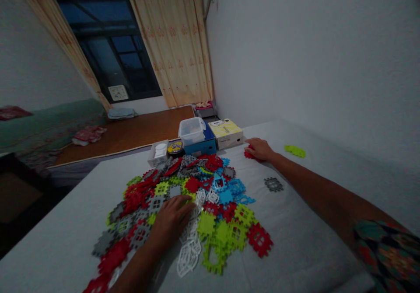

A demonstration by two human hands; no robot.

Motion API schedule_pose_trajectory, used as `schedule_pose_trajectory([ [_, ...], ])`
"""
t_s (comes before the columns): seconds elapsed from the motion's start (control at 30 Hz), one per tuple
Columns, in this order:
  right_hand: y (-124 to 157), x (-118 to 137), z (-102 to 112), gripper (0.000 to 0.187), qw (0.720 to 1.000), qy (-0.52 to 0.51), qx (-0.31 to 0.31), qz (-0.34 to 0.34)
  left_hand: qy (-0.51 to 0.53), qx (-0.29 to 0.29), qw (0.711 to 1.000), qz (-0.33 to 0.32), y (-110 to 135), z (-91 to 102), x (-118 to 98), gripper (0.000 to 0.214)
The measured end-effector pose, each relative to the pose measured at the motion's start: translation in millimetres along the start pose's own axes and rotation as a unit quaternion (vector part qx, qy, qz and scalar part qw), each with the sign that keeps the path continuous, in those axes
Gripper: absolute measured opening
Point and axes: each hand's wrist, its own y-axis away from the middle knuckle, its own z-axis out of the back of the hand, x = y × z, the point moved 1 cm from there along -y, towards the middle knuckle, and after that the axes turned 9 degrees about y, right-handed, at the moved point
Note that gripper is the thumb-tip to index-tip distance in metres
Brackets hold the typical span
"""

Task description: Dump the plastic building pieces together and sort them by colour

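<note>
A heap of flat interlocking plastic tiles point(183, 201) in red, green, grey, blue and white lies on a pale bedsheet point(295, 223). My left hand point(172, 221) rests palm down on the heap's near side, fingers curled over white and grey tiles. Stretched out to the far right of the heap, my right hand point(260, 149) has its fingers closed over a red tile point(248, 153) that lies apart from the pile.
A lone grey tile point(274, 184) and a green piece point(295, 151) lie apart on the sheet. Beyond the heap stand a clear plastic tub point(192, 131) on a blue box, a yellow-white box point(227, 133), a round tin point(175, 148) and a small white container point(159, 151). A white wall rises on the right.
</note>
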Motion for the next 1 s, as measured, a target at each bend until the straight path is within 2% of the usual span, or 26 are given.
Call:
schedule_pose_trajectory([
  [0.1,-26.6,-5.5,-7.4,0.068,0.998,-0.037,-0.012,-0.057,-0.004,0.005,1.0,0.001,0.2,0.0,-0.1,0.027],
  [0.2,-48.3,-4.9,-13.0,0.076,0.995,-0.055,-0.004,-0.085,-0.003,0.007,1.0,0.004,0.2,1.3,-2.0,0.027],
  [0.3,-56.8,-6.2,-8.2,0.07,0.994,-0.056,-0.008,-0.095,0.004,0.009,1.0,0.008,-0.1,3.5,-5.1,0.028],
  [0.43,-38.4,-18.0,11.3,0.046,0.995,-0.045,-0.009,-0.092,0.01,0.009,1.0,0.009,-0.9,5.3,-6.8,0.026],
  [0.57,3.5,-14.3,26.6,0.039,0.998,-0.03,0.001,-0.055,0.015,0.009,1.0,0.01,-2.5,5.7,-7.4,0.025],
  [0.67,29.3,18.5,32.7,0.038,0.998,-0.054,-0.011,-0.009,0.019,0.014,1.0,0.012,-3.6,6.9,-9.9,0.025],
  [0.83,52.6,105.3,47.9,0.03,0.97,-0.185,0.04,0.15,0.007,0.026,1.0,0.012,-3.8,13.2,-14.7,0.023],
  [0.93,61.9,142.0,56.3,0.025,0.967,-0.153,0.074,0.19,-0.011,0.036,0.999,0.011,-3.7,18.4,-16.7,0.02],
  [1.0,67.9,155.6,56.2,0.023,0.975,-0.111,0.085,0.173,-0.019,0.03,0.999,0.01,-3.7,21.1,-17.1,0.018],
])
